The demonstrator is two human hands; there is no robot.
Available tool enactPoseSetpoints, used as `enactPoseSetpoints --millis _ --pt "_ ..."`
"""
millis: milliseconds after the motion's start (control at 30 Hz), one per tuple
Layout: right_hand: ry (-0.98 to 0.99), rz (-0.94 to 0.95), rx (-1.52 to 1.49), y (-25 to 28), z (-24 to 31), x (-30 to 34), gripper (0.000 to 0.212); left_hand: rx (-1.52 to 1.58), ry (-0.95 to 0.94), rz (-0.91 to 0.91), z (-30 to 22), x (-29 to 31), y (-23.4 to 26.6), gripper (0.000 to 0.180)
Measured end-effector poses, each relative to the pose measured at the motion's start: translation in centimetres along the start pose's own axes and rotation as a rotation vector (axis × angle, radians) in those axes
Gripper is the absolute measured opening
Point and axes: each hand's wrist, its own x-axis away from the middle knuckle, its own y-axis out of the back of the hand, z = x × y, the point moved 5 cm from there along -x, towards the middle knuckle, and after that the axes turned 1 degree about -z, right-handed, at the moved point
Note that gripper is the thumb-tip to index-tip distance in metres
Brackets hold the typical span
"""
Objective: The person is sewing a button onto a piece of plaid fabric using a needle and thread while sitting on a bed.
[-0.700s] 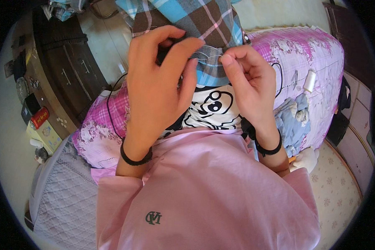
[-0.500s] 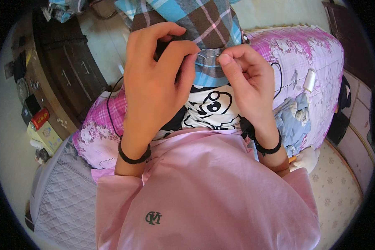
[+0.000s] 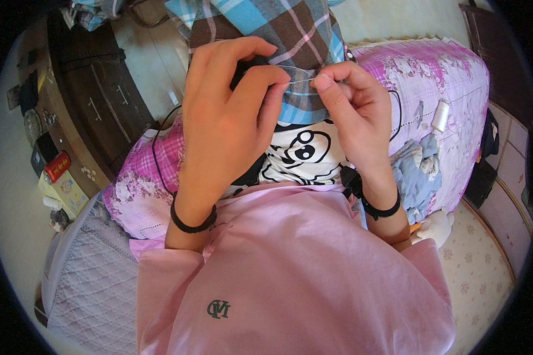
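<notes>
One glossy red cylinder (image 3: 57, 167) sits at the far left, by the near end of a brown wooden desk (image 3: 71, 139), just above a boxy yellow carton (image 3: 71, 198). Small pale flat pieces (image 3: 88, 173) lie scattered to its right, close to the desk's front edge. Nearer the wearer is a grey pad (image 3: 92, 266), stitched in a diamond quilt pattern.

Next comes a pink and white floral bedspread (image 3: 432, 71), spreading on both sides of the hands. The left hand (image 3: 225, 112), with a fuzzy black band at its wrist, is mostly curled; thumb and index finger meet at their tips on a fine white thread (image 3: 302, 80), the other fingers loosely bent. This thread curves in a slim strand between the hands, in front of a soft blue, brown and grey plaid cloth (image 3: 278, 35) that reaches past the bedspread's far edge. Below it is white fabric (image 3: 305, 151) with bold black cartoon outlines.

The right hand (image 3: 358, 103) pinches the thread's other side between thumb and index finger, remaining fingers folded in. Toward the bedspread's right edge lie a slender grey metal tool (image 3: 419, 112), a smooth white spool (image 3: 440, 115) and a crumpled blue cloth (image 3: 417, 171).
</notes>
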Motion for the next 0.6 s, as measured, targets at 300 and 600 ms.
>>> enactPoseSetpoints --millis 300,600 --pt "-0.079 0.051 -0.132 -0.4 0.5 -0.2 0.01 0.04 -0.151 -0.074 -0.5 0.2 0.4 0.021" --pt "-0.124 -0.011 -0.407 1.2 -0.3 -0.5 0.011 0.01 -0.111 -0.02 -0.3 0.8 0.4 0.023"
